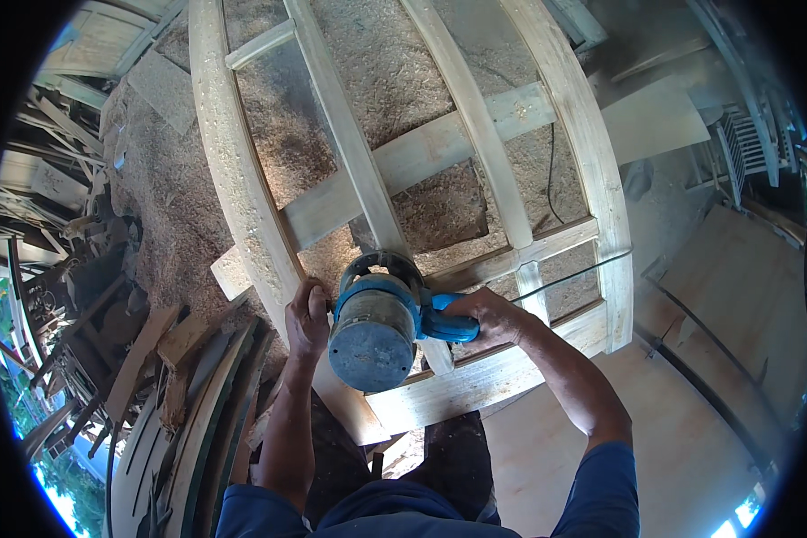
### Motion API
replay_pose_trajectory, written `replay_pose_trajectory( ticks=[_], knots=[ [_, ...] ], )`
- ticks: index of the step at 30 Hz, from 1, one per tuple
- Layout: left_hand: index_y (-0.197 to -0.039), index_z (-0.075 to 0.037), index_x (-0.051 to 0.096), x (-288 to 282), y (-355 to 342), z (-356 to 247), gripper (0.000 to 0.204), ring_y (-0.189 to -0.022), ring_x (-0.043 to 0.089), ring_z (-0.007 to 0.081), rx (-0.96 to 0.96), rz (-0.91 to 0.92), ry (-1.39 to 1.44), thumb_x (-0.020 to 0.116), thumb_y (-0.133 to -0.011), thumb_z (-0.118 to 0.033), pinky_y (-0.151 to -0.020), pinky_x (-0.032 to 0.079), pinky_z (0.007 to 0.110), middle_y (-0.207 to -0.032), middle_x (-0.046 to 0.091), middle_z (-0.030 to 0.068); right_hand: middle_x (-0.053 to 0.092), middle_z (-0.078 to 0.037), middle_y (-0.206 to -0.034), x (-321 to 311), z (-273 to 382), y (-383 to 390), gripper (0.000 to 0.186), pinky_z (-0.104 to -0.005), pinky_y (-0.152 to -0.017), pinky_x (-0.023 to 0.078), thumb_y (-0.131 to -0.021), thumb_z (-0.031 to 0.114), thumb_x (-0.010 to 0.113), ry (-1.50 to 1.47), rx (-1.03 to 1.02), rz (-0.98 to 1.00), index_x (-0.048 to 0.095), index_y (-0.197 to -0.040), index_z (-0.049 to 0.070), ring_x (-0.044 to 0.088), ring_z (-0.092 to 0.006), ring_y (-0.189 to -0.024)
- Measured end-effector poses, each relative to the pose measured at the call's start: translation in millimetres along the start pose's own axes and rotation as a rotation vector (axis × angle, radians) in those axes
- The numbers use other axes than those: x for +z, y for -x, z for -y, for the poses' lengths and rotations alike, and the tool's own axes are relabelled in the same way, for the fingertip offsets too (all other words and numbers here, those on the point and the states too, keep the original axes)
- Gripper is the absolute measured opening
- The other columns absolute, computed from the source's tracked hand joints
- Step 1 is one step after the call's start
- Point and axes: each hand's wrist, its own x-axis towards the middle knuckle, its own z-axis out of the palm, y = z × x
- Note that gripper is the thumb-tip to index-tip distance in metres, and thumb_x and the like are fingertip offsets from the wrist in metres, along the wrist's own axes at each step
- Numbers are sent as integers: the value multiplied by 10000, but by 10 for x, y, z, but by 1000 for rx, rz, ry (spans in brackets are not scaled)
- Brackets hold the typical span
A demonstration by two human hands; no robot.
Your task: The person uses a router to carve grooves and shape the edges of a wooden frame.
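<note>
A wood router (374,327) with a grey, round-topped motor body and blue collar and handle rests on a wooden frame (368,193), over one of its long inner bars near the close end. My right hand (489,318) is wrapped around the blue handle on the router's right side. On the other side, my left hand (308,316) is closed at the router's left edge; the grip inside its fingers is hidden. The router's base sits against the bar, and its bit is out of sight. Shavings dust the frame's left rail.
A cord (574,276) runs right from the router across the frame. Sawdust (157,215) covers the ground below. Scrap wood (72,305) is piled at the left, with stacked boards (188,421) nearer me. Flat panels (663,421) lie at the right; a slatted rack (746,148) stands beyond.
</note>
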Motion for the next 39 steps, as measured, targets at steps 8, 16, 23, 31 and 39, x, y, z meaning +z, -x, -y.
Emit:
replay_pose_trajectory(
  ticks=[8,16,23,31,39],
  knots=[
    [-912,-9,625,-60,36,176,289,-598,575,169,44,-67,-5,439,-998,-212,-590,458,356,-668,603,126,719,-77,-870,-14,108,-117,337,-363,-731,568,-702,122,809,7,-39,25,688,-1016,138,717,-268,-806],
    [-924,1,630,-176,110,164,299,-595,585,157,-35,-58,21,440,-1003,-216,-576,462,343,-647,610,121,726,-81,-891,51,95,-223,388,-363,-737,578,-683,129,833,31,-4,73,693,-1044,150,724,-263,-811],
    [-923,7,636,-301,162,361,328,-600,592,156,-55,-94,33,453,-998,-256,-564,459,341,-651,617,107,723,-108,-870,138,126,-362,415,-376,-749,583,-670,125,821,58,-5,109,700,-1065,157,726,-282,-811],
    [-897,21,645,-543,224,556,379,-598,552,147,-44,-179,-12,453,-989,-293,-557,437,330,-645,585,103,723,-93,-899,346,177,-596,419,-397,-759,580,-691,144,796,86,-98,117,688,-1095,174,721,-287,-831],
    [-905,7,639,-484,172,566,328,-582,560,137,-64,-137,50,459,-995,-251,-558,446,322,-653,598,93,709,-85,-861,438,159,-433,380,-389,-750,579,-702,179,796,99,-42,50,686,-1065,201,714,-288,-807]
  ],
)
